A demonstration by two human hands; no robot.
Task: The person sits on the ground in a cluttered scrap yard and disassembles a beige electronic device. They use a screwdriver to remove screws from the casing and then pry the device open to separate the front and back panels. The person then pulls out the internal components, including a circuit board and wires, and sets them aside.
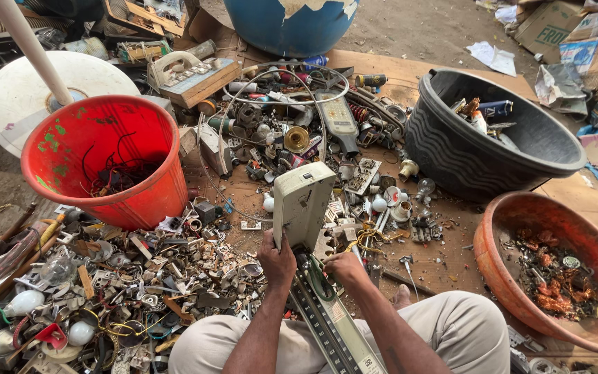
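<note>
Beige plastic fills your grip: your left hand (276, 260) clasps the lower end of the long, pale beige plastic fixture housing (302, 203), fingers wrapped around its edge. Your right hand (344, 266) clenches lower down, at the joint where the housing meets the long grey metal strip (327, 322) running back toward your lap. The housing's long axis runs from 6 o'clock up to 12 o'clock, straight away from both hands; your left hand sits nearer it. Outward you have one red plastic bucket (105, 156) at 10 o'clock, one black rubber tub (482, 156) at 2 o'clock, and one orange clay-coloured basin (555, 263) at 3 o'clock.
</note>
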